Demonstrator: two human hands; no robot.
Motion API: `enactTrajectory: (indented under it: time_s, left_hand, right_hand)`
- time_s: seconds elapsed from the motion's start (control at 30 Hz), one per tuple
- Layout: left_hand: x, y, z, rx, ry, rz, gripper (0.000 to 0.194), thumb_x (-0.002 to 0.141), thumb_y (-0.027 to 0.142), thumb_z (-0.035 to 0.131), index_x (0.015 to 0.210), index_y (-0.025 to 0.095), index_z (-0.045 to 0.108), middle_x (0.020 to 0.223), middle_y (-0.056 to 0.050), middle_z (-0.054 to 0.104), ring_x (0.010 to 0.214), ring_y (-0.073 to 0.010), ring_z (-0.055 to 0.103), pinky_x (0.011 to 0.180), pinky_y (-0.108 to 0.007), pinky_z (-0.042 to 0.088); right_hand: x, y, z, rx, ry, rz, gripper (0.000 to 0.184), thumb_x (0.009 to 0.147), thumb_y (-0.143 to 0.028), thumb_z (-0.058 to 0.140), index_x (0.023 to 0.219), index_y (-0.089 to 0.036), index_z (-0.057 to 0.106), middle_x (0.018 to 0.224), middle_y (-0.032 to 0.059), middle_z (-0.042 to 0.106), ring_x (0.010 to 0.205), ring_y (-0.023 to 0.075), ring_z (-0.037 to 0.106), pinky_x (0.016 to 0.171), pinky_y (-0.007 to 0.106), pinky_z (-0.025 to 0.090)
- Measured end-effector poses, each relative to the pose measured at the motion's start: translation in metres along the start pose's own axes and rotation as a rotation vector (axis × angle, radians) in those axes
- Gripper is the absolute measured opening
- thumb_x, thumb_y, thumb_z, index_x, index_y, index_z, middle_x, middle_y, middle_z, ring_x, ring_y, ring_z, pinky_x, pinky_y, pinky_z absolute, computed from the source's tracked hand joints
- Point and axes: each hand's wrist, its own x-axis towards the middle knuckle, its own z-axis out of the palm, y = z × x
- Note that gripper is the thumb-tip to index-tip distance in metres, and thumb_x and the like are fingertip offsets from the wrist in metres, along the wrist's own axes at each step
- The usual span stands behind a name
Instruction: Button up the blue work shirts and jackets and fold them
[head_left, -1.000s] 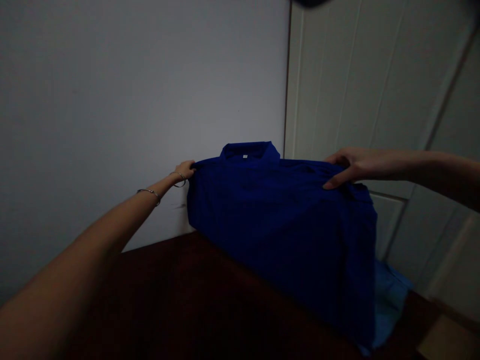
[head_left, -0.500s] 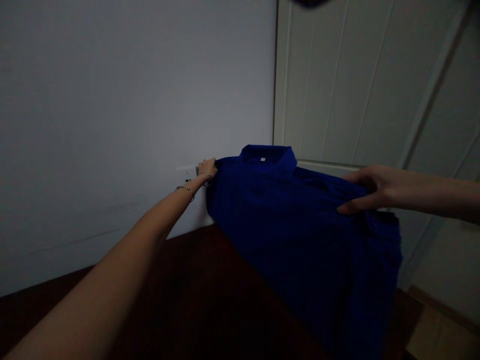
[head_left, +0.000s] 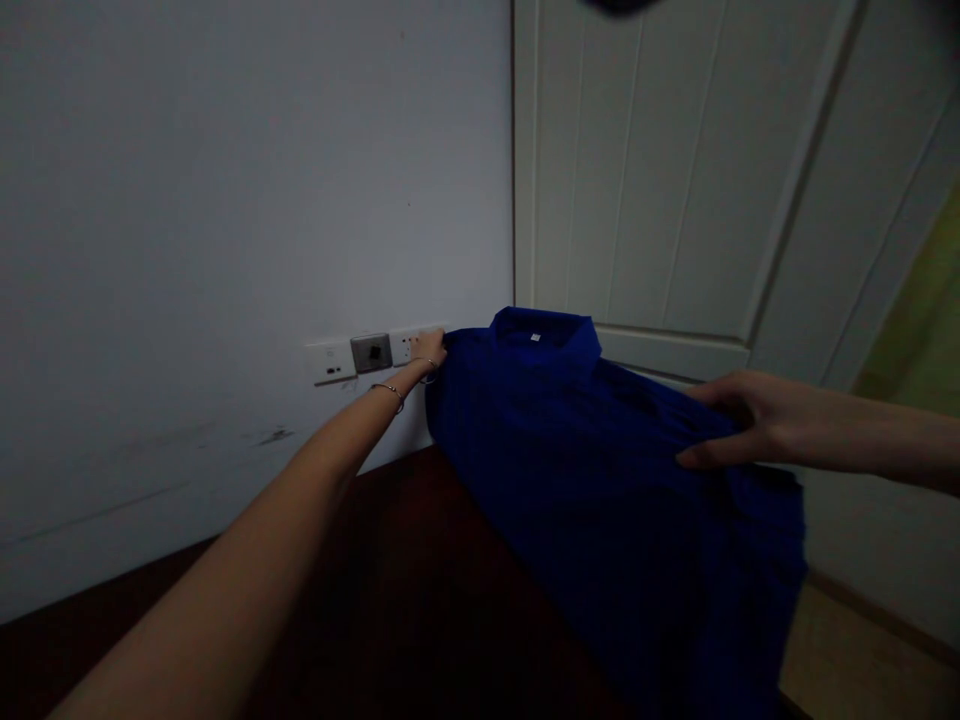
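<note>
A dark blue collared shirt [head_left: 600,490] hangs in the air over a dark brown table [head_left: 420,600], collar up with a small white label inside it. My left hand [head_left: 429,349] is closed on its left shoulder, with thin bangles on that wrist. My right hand [head_left: 731,420] pinches the right shoulder, thumb in front and fingers behind the cloth. The lower part of the shirt drapes down past the table's right side.
A pale wall [head_left: 225,200] stands just behind the table, with a white socket strip and a grey switch [head_left: 370,352] near my left hand. A white panelled door [head_left: 675,180] is at the right. Light wooden floor [head_left: 862,670] shows at the bottom right.
The shirt and both hands have shifted right and slightly down in view as the camera turned. The socket strip on the wall has come into sight beside my left hand.
</note>
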Motion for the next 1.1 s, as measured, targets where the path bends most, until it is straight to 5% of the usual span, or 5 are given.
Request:
enactTrajectory:
  time_s: [0.4,0.77,1.1]
  left_hand:
    - [0.019,0.028,0.03,-0.015,-0.026,0.045,0.028,0.081,0.022,0.04,0.104,0.017,0.056,0.102,-0.013,0.058,0.101,-0.025,0.047,0.084,-0.036,0.034]
    - [0.023,0.067,0.059,-0.015,0.09,0.161,0.028,0.078,0.02,0.044,0.096,0.016,0.065,0.109,-0.015,0.047,0.111,-0.0308,0.032,0.087,-0.04,0.029]
    - [0.014,0.11,0.103,-0.024,0.013,0.208,0.031,0.08,0.019,0.04,0.099,0.012,0.063,0.111,-0.016,0.046,0.109,-0.0279,0.035,0.086,-0.037,0.033]
  right_hand:
    - [-0.001,0.027,-0.009,0.048,-0.005,0.11,0.033,0.06,-0.039,0.066,0.086,-0.019,0.063,0.079,0.0041,0.067,0.066,0.0201,0.061,0.054,0.026,0.049]
    - [0.018,0.11,-0.029,-0.064,0.005,0.153,0.026,0.065,-0.031,0.06,0.084,-0.014,0.063,0.089,0.0083,0.068,0.08,0.0251,0.062,0.069,0.029,0.049]
    - [0.045,0.194,-0.005,-0.351,0.225,0.407,0.036,0.057,-0.021,0.058,0.093,-0.014,0.063,0.095,0.0091,0.066,0.09,0.0271,0.059,0.075,0.03,0.047]
